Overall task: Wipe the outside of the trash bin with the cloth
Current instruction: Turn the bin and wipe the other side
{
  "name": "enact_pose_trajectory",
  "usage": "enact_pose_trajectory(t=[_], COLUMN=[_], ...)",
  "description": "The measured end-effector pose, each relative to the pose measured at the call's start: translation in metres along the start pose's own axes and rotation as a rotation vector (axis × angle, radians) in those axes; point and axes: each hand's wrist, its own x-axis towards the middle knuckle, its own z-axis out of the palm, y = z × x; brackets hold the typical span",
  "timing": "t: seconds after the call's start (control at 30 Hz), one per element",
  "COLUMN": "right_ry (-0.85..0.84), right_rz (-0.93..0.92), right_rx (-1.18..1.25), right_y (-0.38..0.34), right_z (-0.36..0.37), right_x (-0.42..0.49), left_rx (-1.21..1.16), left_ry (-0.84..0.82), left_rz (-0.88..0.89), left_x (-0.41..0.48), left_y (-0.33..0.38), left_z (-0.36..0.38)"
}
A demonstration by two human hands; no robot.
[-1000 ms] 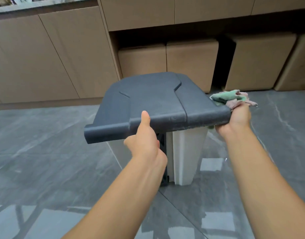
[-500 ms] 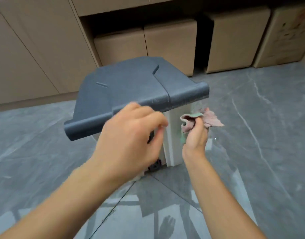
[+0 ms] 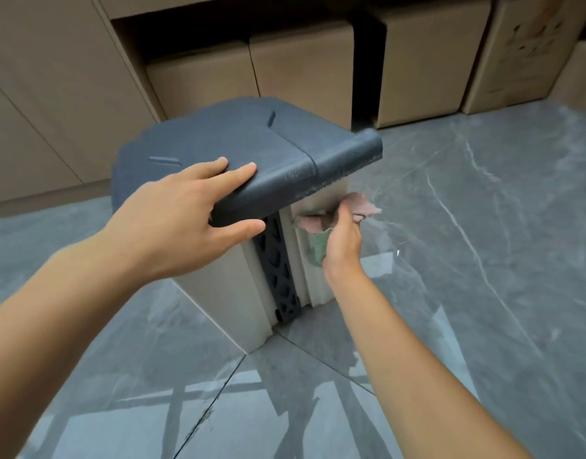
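Print on the rightmost cardboard box (image 3: 530, 51) is too faint and blurred to read. The trash bin (image 3: 218, 293) stands upright on grey veined floor tiles (image 3: 483, 260) in front of the boxes, its body pale under a dark grey lid (image 3: 218, 137). The left hand (image 3: 172, 220) clasps the lid's near edge, fingers laid straight on top and thumb tucked under the rim. The right hand (image 3: 342, 240) grips a bunched pink-and-green cloth (image 3: 316, 250), pressing it against the bin's pale side wall just beneath the lid's right end.
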Motion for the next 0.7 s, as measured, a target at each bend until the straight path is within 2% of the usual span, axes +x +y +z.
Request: enact_pose_trajectory(t=[0.17, 0.27, 0.33, 0.47, 0.53, 0.7], right_ry=[-0.001, 0.013, 0.009, -0.019, -0.006, 0.086], right_rz=[-0.119, -0.161, -0.235, -0.330, -0.230, 0.188], right_rx=[-0.087, -0.155, -0.189, -0.256, -0.243, -0.118], right_y=[-0.036, -0.044, -0.036, -0.006, 0.022, 0.092], right_z=[0.013, 0.024, 0.029, 0.026, 0.016, -0.020], right_x=[0.041, 0.050, 0.053, 0.059, 0.062, 0.061], left_rx=[0.060, 0.060, -0.048, -0.145, -0.244, -0.320], left_ry=[0.050, 0.172, 0.257, 0.201, 0.179, 0.177], left_rz=[0.155, 0.231, 0.232, 0.226, 0.164, 0.124], left_x=[0.016, 0.031, 0.043, 0.053, 0.053, 0.056], left_y=[0.018, 0.014, 0.007, -0.001, -0.004, -0.007], left_z=[-0.008, -0.014, -0.013, 0.014, 0.021, 0.025])
